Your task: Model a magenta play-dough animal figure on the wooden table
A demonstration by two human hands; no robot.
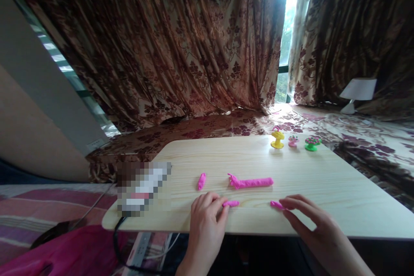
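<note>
Pinching a short pink clay piece (233, 203) in the left hand (207, 217), a pink clay stub (275, 204) in the right hand (323, 225), aimed inward across a gap, just nearside of the crosswise pink clay roll (254, 182) on the pale wooden table (187, 155)!

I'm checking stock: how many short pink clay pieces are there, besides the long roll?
3: the first piece lies left of the long roll, the left hand holds a second piece, the right hand a third piece. The hands may hide more.
</note>
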